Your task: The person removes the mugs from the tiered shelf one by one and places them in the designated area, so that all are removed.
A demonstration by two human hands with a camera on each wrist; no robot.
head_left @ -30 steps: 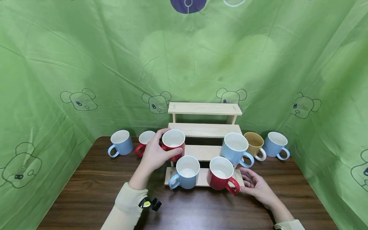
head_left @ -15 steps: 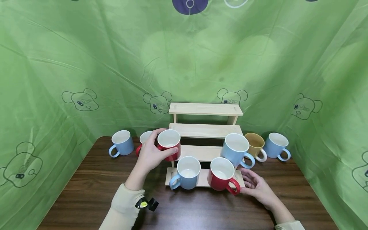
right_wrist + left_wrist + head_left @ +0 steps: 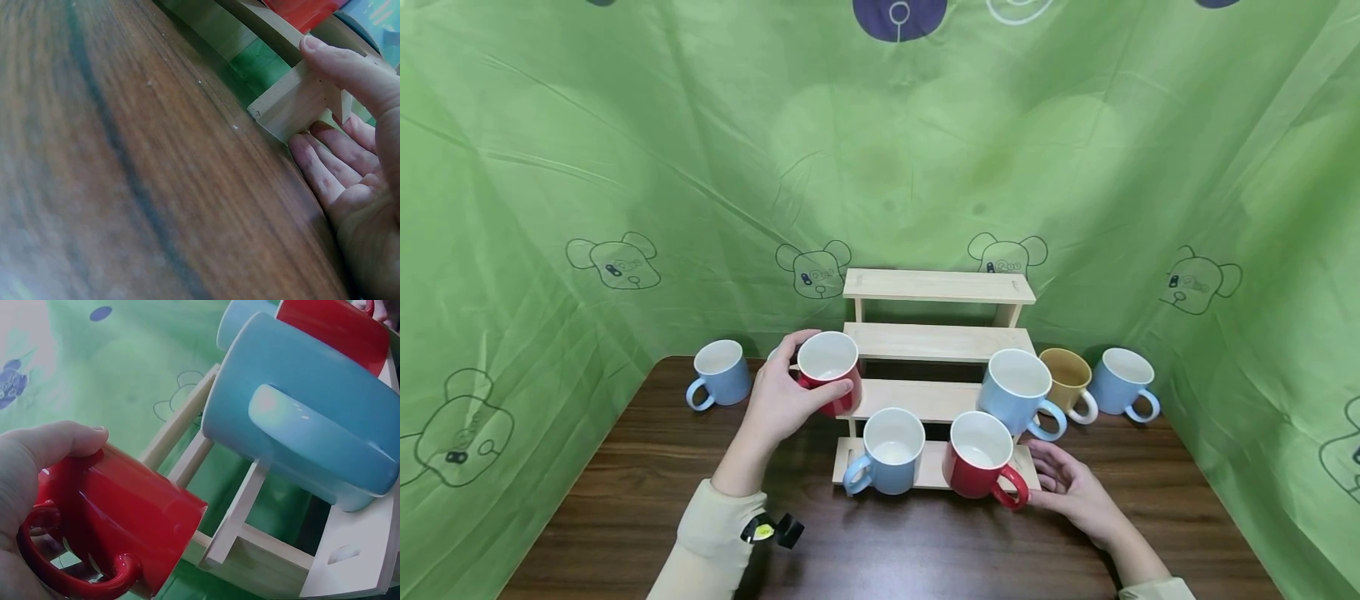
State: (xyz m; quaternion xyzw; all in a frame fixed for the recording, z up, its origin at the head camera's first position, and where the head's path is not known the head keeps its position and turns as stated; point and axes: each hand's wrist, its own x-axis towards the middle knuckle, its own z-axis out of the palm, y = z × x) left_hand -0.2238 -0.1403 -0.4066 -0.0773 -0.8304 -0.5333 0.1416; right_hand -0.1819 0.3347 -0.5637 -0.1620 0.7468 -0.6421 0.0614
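Note:
My left hand (image 3: pixel 781 396) grips a red mug (image 3: pixel 831 375) around its rim and side, thumb in front. The mug is upright, at the left end of the tiered wooden rack (image 3: pixel 928 400), and in the left wrist view its handle (image 3: pixel 81 578) points back toward the palm. On the rack's lowest step stand a light blue mug (image 3: pixel 891 454) and another red mug (image 3: pixel 976 458). A light blue mug (image 3: pixel 1013 390) sits at the right of the step above. My right hand (image 3: pixel 1075 492) holds the rack's lower right end, thumb (image 3: pixel 340 65) on the board, fingers beside the support.
On the brown wooden table (image 3: pixel 625 500), a light blue mug (image 3: pixel 724 379) stands at the back left; a further mug behind my left hand is mostly hidden. A yellow mug (image 3: pixel 1066 379) and a light blue mug (image 3: pixel 1120 383) stand right of the rack. Green cloth (image 3: pixel 925 167) hangs around.
My left hand has carried its red mug leftward, from over the rack's second step to beyond its left end. It now covers most of the mug behind. My right hand has stayed put.

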